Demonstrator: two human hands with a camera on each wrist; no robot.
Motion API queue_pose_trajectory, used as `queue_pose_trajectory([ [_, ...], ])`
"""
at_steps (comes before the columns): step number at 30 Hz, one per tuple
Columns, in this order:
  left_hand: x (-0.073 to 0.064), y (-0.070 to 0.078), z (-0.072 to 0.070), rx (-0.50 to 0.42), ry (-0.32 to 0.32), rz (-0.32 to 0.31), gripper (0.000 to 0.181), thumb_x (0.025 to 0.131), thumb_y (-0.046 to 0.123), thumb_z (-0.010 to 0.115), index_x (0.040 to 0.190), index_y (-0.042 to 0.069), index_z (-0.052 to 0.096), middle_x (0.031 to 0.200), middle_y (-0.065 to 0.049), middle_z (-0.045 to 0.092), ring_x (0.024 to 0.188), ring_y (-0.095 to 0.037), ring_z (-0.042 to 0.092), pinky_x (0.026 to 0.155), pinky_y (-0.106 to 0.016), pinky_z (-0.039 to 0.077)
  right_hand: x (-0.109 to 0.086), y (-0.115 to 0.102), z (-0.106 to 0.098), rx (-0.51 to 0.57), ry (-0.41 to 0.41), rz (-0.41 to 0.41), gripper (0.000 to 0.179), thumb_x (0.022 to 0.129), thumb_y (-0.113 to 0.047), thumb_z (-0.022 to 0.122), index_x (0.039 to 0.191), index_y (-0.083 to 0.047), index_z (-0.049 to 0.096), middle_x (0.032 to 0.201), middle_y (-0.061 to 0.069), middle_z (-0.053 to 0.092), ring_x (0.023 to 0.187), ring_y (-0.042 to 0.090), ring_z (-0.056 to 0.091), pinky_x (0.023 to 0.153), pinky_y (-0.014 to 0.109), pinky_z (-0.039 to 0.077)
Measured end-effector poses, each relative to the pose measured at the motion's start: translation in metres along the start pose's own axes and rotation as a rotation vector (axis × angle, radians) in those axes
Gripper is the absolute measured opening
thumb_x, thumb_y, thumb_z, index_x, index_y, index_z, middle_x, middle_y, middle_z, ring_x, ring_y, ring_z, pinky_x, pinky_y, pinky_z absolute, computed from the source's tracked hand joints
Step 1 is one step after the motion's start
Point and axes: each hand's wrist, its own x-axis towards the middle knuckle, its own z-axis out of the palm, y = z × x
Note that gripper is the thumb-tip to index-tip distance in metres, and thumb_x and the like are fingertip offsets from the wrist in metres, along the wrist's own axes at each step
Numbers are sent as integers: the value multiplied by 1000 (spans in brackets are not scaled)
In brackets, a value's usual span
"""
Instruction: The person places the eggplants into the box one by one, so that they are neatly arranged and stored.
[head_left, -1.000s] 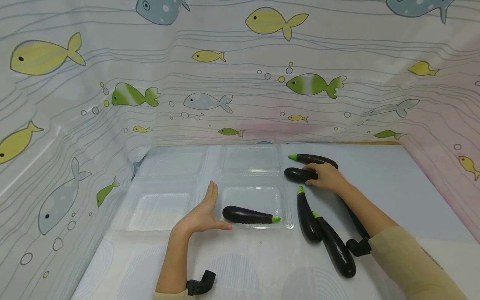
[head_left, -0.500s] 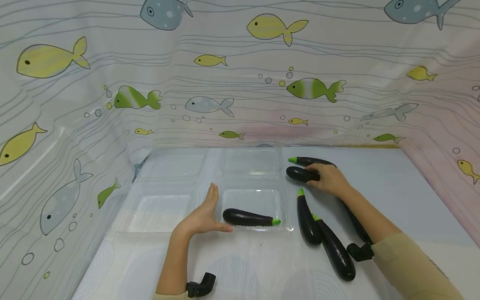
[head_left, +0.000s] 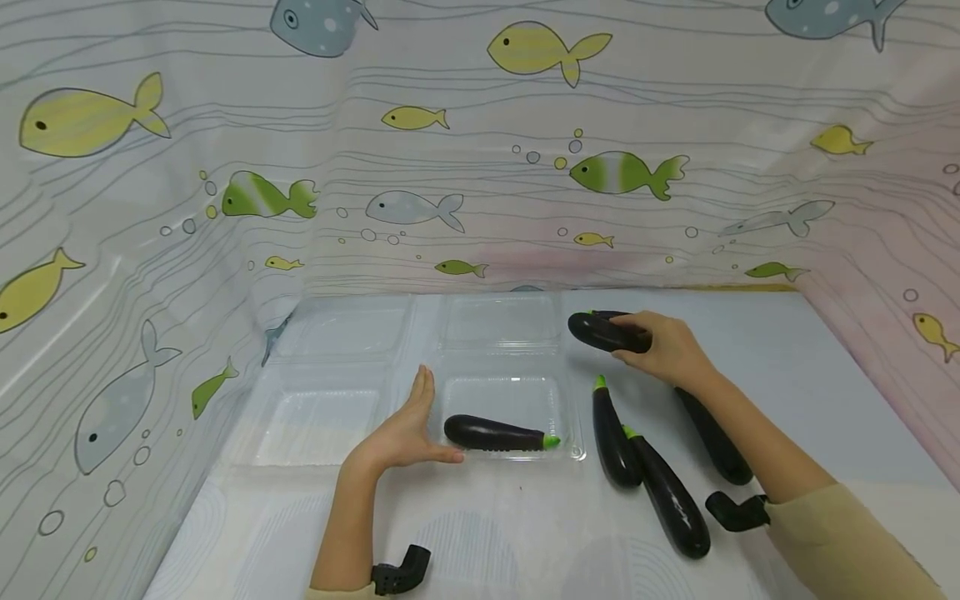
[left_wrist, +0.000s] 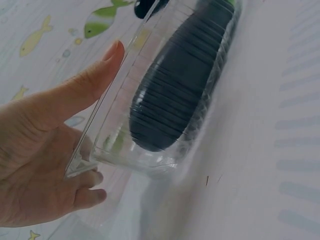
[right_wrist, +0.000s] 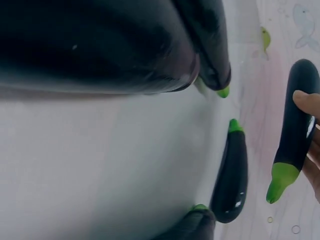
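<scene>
My right hand holds a dark eggplant by one end at the back right. In the right wrist view its green stem tip shows, with my thumb across the body of this eggplant. My left hand lies with straight fingers along the left side of a clear plastic clamshell box, its thumb at the front corner. Another eggplant lies crosswise in the front of that box, stem to the right. Seen from the left wrist, my thumb is right at the box's rim, and the eggplant shows through the ribbed wall.
Right of the box lie two eggplants close together, a nearer one and a farther one. One more eggplant is partly under my right forearm; another is mostly hidden behind the held one. A second clear box stands open at left.
My right hand has raised the eggplant and shifted slightly back, so it now overlaps the one behind. The left hand and the box have stayed in place.
</scene>
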Motion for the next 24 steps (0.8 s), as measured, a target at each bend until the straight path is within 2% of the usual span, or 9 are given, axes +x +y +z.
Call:
queue_pose_trajectory([
  [12,-1,0,0,-17,6,-1,136,67,34,89,150,1,-13,157,-14,-22,144,-26,-12,115,-49,13,6,-24,-11,-9,123,-148,47,69,-7,86,113,-6,70,102,9,70,85,24,65,66,41,51],
  [24,-1,0,0,-6,2,-1,136,67,34,89,150,1,-12,157,-14,-21,145,-26,-11,115,-48,15,6,-44,-11,12,126,-159,46,69,-10,86,113,-9,71,100,6,70,78,18,60,63,36,48],
])
